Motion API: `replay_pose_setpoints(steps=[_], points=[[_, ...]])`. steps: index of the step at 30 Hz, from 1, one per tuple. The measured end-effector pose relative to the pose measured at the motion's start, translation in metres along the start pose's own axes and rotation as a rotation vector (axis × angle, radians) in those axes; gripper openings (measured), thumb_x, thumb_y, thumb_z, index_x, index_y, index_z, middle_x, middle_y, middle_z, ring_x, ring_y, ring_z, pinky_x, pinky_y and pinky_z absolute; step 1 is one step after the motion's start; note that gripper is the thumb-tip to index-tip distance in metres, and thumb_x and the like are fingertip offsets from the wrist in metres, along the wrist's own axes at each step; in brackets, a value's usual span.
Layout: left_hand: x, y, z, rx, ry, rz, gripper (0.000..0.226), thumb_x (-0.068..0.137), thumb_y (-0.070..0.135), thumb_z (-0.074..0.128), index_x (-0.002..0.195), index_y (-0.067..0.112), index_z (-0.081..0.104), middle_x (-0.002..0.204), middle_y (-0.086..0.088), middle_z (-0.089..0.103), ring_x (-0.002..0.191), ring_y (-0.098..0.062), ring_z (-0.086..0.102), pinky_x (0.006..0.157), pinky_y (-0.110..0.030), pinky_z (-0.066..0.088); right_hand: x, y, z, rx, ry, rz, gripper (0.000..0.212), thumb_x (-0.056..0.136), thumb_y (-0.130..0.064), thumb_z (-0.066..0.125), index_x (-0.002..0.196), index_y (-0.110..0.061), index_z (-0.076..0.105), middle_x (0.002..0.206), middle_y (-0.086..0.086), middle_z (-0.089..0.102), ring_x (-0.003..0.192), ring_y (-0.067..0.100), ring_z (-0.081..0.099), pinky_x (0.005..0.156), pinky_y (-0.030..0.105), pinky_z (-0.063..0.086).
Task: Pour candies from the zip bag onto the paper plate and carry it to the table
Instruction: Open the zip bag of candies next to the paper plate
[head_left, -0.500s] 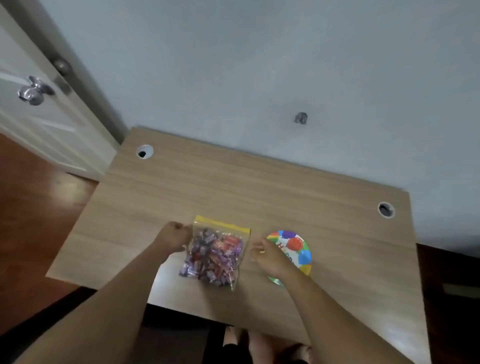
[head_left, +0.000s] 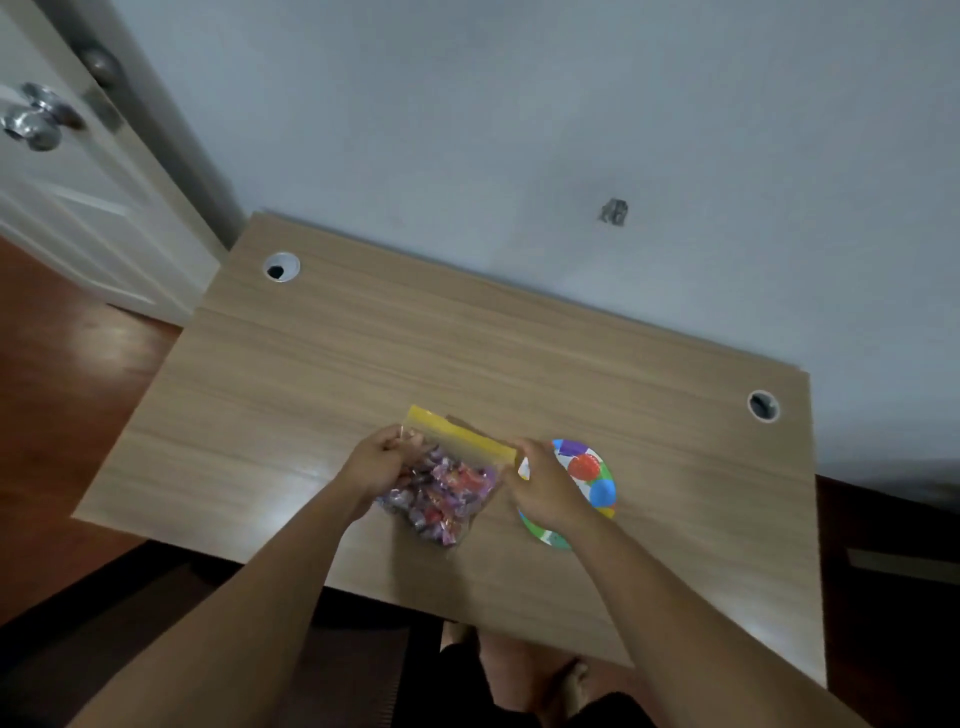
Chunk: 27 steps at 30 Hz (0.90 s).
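Head view: we see a light wood-grain desk (head_left: 467, 364) against a pale grey wall (head_left: 519, 104), a round cable hole (head_left: 281, 267) at each far corner, and a white door with a chrome knob (head_left: 36, 122) at left. On the desk's near middle lies a clear zip bag with a yellow seal strip (head_left: 457, 441), full of purple and red wrapped candies (head_left: 441, 493). Our left hand (head_left: 376, 462) pinches the bag's left top corner, fingers closed on it. Our right hand (head_left: 545, 488) grips the seal's right end, covering part of the colourful balloon-print paper plate (head_left: 597, 483) just beside the bag.
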<state>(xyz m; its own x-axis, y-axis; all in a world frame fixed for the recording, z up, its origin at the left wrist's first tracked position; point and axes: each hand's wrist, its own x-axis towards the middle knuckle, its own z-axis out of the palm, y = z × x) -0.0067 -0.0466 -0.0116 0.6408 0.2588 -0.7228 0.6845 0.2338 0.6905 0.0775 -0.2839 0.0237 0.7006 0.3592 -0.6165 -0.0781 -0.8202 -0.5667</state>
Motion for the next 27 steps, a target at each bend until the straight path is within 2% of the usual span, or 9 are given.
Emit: replay_pose_setpoints(steps=[2,4,7,10,13,17,20,23,27], points=[[-0.011,0.005,0.003,0.083,-0.05,0.113,0.026,0.108,0.014,0.063,0.087,0.0,0.06,0.076,-0.007,0.074,0.061,-0.003,0.071,0.054,-0.022,0.054,-0.005,-0.007,-0.016,-0.054,0.058,-0.118,0.046,0.108,-0.029,0.061,0.153,-0.019,0.056,0.153,0.006,0.051,0.143,0.023,0.051,0.11,0.022,0.033],[-0.018,0.007,0.004,0.162,-0.109,0.195,0.031,0.107,0.018,0.066,0.092,-0.009,0.06,0.081,-0.014,0.071,0.071,-0.011,0.069,0.072,-0.032,0.056,-0.008,-0.008,-0.028,-0.107,0.024,-0.191,0.043,0.107,-0.033,0.061,0.149,-0.023,0.061,0.149,0.003,0.056,0.135,0.017,0.056,0.113,0.026,0.037],[-0.035,0.01,0.007,0.197,-0.153,0.265,0.02,0.107,0.014,0.065,0.094,0.0,0.069,0.081,-0.007,0.068,0.079,-0.022,0.062,0.076,-0.035,0.052,-0.024,-0.014,-0.044,-0.141,-0.149,-0.203,0.035,0.106,-0.041,0.064,0.136,-0.025,0.072,0.134,-0.009,0.072,0.112,0.003,0.066,0.097,0.02,0.048],[-0.046,0.009,0.014,0.202,-0.126,0.31,0.021,0.106,0.015,0.067,0.088,0.004,0.07,0.077,-0.005,0.066,0.073,-0.024,0.062,0.069,-0.03,0.053,-0.03,-0.011,-0.04,-0.165,-0.229,-0.22,0.027,0.105,-0.038,0.067,0.121,-0.02,0.08,0.111,-0.013,0.077,0.079,-0.017,0.062,0.077,0.01,0.043],[-0.046,-0.001,0.017,0.146,-0.062,0.311,0.02,0.105,0.018,0.068,0.096,0.0,0.072,0.083,-0.013,0.064,0.075,-0.024,0.061,0.075,-0.038,0.053,-0.033,-0.009,-0.03,-0.113,-0.164,-0.212,0.019,0.102,-0.029,0.071,0.11,-0.019,0.084,0.096,-0.016,0.076,0.082,-0.008,0.065,0.081,0.017,0.047],[-0.061,-0.005,0.033,-0.015,0.174,0.26,0.028,0.107,0.014,0.065,0.135,0.012,0.062,0.107,-0.007,0.063,0.086,-0.026,0.071,0.085,-0.05,0.064,-0.035,-0.008,-0.015,-0.017,-0.111,-0.144,0.018,0.1,-0.027,0.072,0.108,-0.017,0.085,0.099,-0.002,0.083,0.081,0.007,0.069,0.077,0.023,0.05],[-0.079,-0.006,0.045,-0.078,0.314,0.164,0.029,0.109,0.024,0.06,0.126,0.001,0.055,0.113,-0.014,0.064,0.084,-0.035,0.077,0.081,-0.045,0.068,-0.03,-0.005,-0.005,0.149,-0.09,-0.052,0.014,0.096,-0.029,0.076,0.103,-0.021,0.085,0.091,-0.002,0.081,0.072,0.007,0.066,0.077,0.026,0.05],[-0.095,-0.005,0.051,-0.124,0.103,0.028,0.04,0.107,0.041,0.063,0.11,0.001,0.059,0.102,-0.013,0.07,0.101,-0.045,0.079,0.087,-0.048,0.068,-0.028,-0.005,0.003,0.242,-0.09,0.008,0.008,0.09,-0.032,0.083,0.087,-0.025,0.083,0.08,-0.004,0.078,0.064,0.006,0.062,0.074,0.028,0.051],[-0.099,0.0,0.059,-0.091,-0.066,0.005,0.041,0.096,0.048,0.077,0.101,0.01,0.063,0.108,-0.017,0.079,0.102,-0.036,0.081,0.091,-0.05,0.068,-0.03,-0.001,0.013,0.304,-0.125,0.028,0.017,0.077,-0.043,0.091,0.069,-0.031,0.082,0.071,-0.006,0.076,0.064,0.01,0.063,0.074,0.035,0.052]])
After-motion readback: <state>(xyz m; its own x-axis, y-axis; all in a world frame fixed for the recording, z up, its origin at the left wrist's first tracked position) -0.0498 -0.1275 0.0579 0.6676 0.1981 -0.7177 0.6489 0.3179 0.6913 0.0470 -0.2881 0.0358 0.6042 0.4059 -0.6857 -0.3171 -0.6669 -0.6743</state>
